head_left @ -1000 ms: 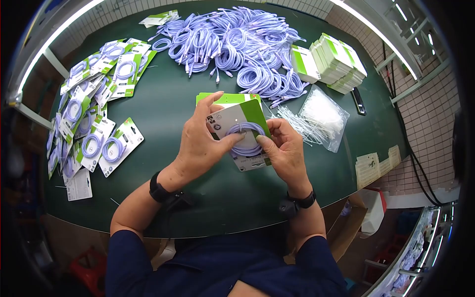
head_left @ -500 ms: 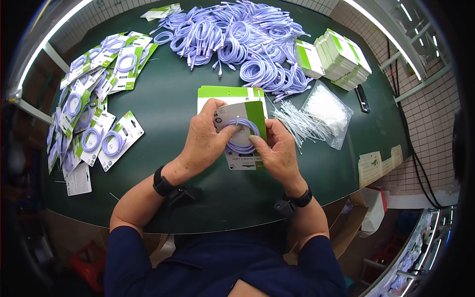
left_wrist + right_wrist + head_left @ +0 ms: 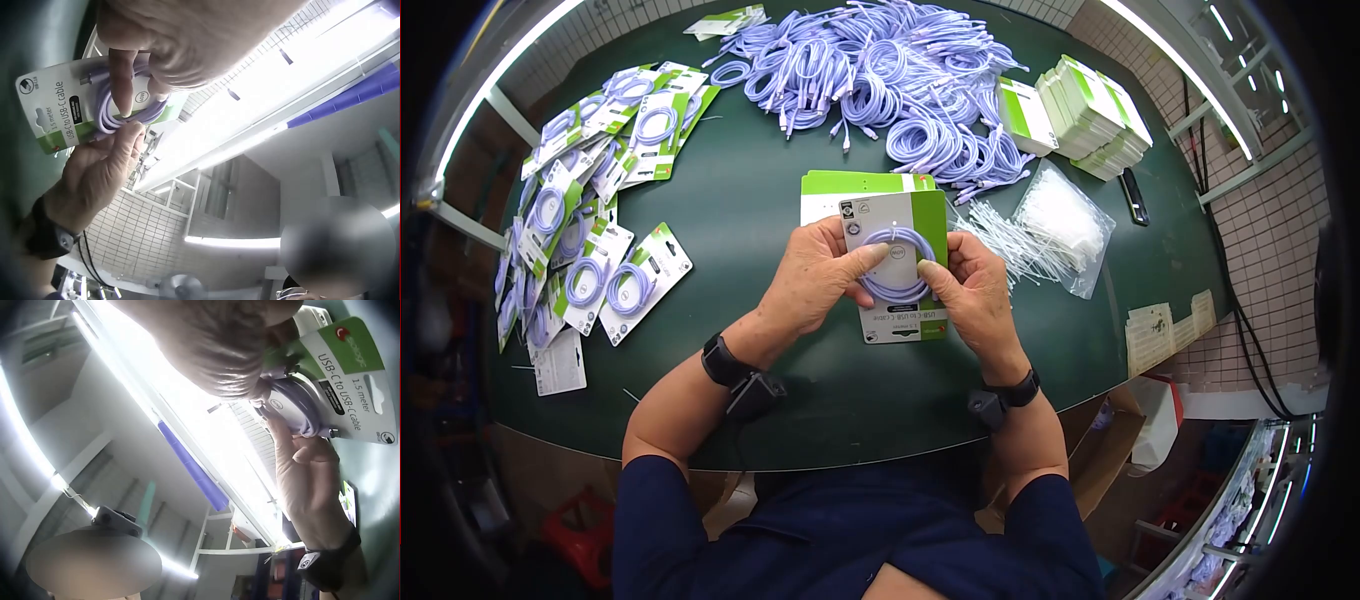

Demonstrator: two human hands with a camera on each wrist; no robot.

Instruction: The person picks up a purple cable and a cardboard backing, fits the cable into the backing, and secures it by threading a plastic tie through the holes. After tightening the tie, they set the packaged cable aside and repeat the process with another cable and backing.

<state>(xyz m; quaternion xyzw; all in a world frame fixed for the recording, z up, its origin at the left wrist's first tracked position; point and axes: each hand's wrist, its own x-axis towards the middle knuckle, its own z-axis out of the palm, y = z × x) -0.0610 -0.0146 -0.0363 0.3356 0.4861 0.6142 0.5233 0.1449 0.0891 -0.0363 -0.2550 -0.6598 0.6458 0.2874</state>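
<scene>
Both hands hold up a white-and-green cable card (image 3: 888,211) printed "USB-C to USB-C cable". A coiled lilac USB cable (image 3: 886,291) lies against its face, with a small white tie at the top of the coil. My left hand (image 3: 808,275) grips the card's left side, its thumb laid across the coil. On the other edge my right hand (image 3: 983,304) pinches the card and coil, thumb in front and fingers behind. In the left wrist view the card's hang slot (image 3: 41,120) shows. Behind the held card, a stack of blank-looking cards (image 3: 825,184) lies on the table.
A large heap of coiled lilac cables (image 3: 880,75) covers the back of the green table (image 3: 730,200). Carded cables (image 3: 565,215) pile up at left. White cable ties (image 3: 1007,243), a clear plastic bag (image 3: 1060,225), card stacks (image 3: 1090,115) and a black-handled cutter (image 3: 1134,197) lie at right.
The held card has turned from a tilt to nearly upright, its face now squarer to the head camera. Both thumbs stay on the coil, the left one shifting slightly.
</scene>
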